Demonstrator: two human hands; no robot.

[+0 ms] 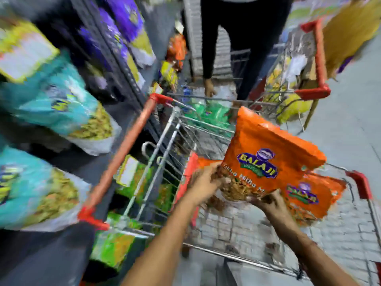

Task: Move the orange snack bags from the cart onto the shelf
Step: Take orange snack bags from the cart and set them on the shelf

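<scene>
Glossy plastic film on the orange snack bag [274, 153], crinkled along its top seam, with a clear window low down showing rough brownish snack; the left hand [203, 183] and right hand [270, 203] are bare skin closed on that lower edge. A second orange bag [321, 193] just behind gleams the same way. The cart [185, 137] is shiny bare metal wire, smooth, with a matt red plastic handle [123, 151] and red plastic corner caps. On the left, the shelf [86, 166] looks dark and matt, and the teal bags [59, 104] on it are slick, shiny film. The floor [350, 120] on the right is pale and dull.
</scene>
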